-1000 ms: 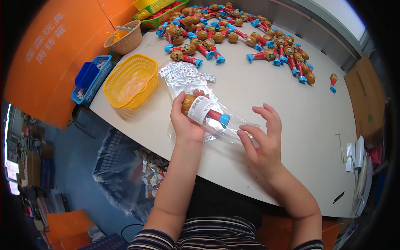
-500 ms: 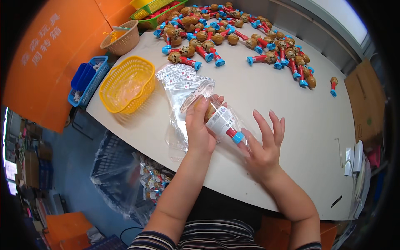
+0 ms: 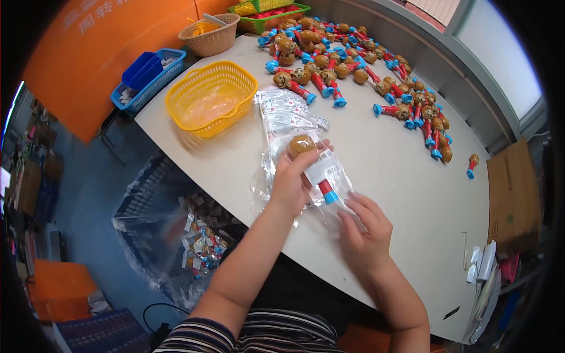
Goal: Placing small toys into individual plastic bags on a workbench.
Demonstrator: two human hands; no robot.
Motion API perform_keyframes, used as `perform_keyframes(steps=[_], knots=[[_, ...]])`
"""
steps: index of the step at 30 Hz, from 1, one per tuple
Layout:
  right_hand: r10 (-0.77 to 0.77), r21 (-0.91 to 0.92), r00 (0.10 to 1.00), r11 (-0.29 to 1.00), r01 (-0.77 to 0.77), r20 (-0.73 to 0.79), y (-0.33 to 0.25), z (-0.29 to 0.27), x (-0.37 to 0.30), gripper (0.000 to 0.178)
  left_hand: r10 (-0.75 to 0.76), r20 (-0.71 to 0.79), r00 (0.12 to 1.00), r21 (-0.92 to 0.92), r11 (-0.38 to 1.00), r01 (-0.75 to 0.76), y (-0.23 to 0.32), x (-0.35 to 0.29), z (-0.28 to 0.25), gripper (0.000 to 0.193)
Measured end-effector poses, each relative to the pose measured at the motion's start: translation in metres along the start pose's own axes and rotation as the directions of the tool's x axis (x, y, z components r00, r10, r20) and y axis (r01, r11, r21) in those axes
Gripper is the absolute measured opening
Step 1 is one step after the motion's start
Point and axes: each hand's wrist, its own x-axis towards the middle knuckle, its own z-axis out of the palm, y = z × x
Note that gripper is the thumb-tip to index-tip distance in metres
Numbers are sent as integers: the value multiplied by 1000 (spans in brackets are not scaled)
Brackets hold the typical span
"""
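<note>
A toy with a round brown head, red stem and blue base (image 3: 327, 190) sits inside a clear plastic bag (image 3: 348, 176) with a white printed label. My left hand (image 3: 291, 179) is closed around the bagged toy, thumb across it just below the head. At the bag's near end, beyond the blue base, my right hand (image 3: 369, 232) pinches the plastic between thumb and fingers. Under and beyond my left hand lies a fanned stack of flat clear bags (image 3: 281, 115) on the pale table (image 3: 412, 235).
Many loose toys (image 3: 321, 76) cover the far table. A yellow basket (image 3: 250, 88), a blue basket (image 3: 123, 106) and a tan basket (image 3: 209, 41) stand left. Below the table's left edge, a plastic-lined blue crate (image 3: 132, 197) holds bagged toys. A cardboard box (image 3: 515, 194) stands right.
The view has shifted, so the table's things sit elsewhere in the picture. My right fingers, spread beside the bag before, have closed on its end. The toy's head now shows above my left thumb.
</note>
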Motion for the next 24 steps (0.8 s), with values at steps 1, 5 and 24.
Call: perform_keyframes(steps=[1,5,24], knots=[[6,6,1000,1000,-6,10,-1,2,-1,21,-1,-13,1000,1,1000,1,7,0,-7,34],[59,145,998,987,-64,34,0,8,-2,17,-115,16,993,287,952,106,34,9,-24,34],[524,561,726,467,-683,446,2,10,0,33,251,715,653,697,-326,-638,11,-97,-3,21]])
